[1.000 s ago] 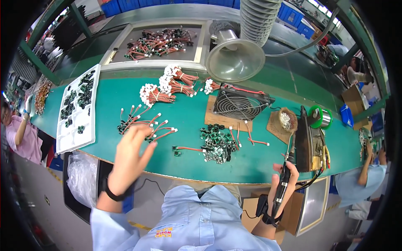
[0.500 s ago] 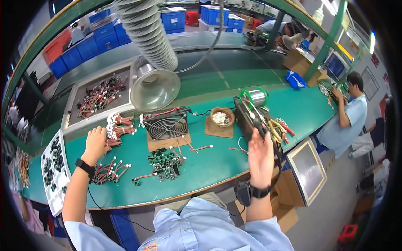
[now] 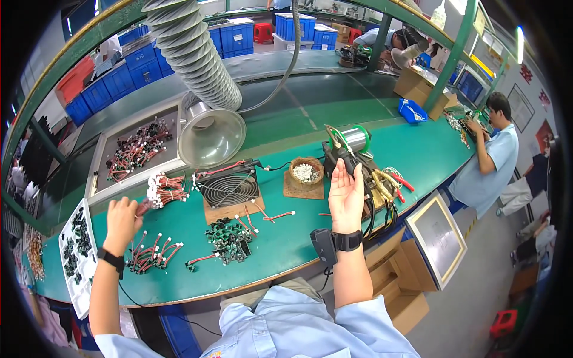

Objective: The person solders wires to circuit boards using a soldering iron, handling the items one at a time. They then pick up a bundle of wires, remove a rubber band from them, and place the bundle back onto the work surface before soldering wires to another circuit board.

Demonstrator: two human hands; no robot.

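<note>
My left hand [image 3: 122, 225] is closed on a bundle of red wires [image 3: 143, 206], partly hidden by the fingers. Beside it lie tied bundles of red wires with white connectors [image 3: 173, 194]. Nearer me is a loose group of red-and-black wire leads [image 3: 152, 255]. My right hand [image 3: 346, 200] has its palm turned up and fingers apart, just in front of a dark soldering stand [image 3: 334, 160] with a solder wire spool [image 3: 357, 140]. Between my hands sit a pile of small green circuit boards [image 3: 230, 243] and a black fan [image 3: 228, 190] on a wooden board.
A white tray of dark parts [image 3: 77, 250] stands at the left. Behind are a framed tray of wires [image 3: 95, 184] and an extraction hood [image 3: 212, 140]. A bowl of white bits [image 3: 305, 172] and red-handled pliers [image 3: 403, 188] lie rightward. A co-worker [image 3: 486, 164] works at the far right.
My left hand has moved left and toward me, drawing a wire bundle away from the others. My right hand has shifted left in the picture. The whole view has turned slightly.
</note>
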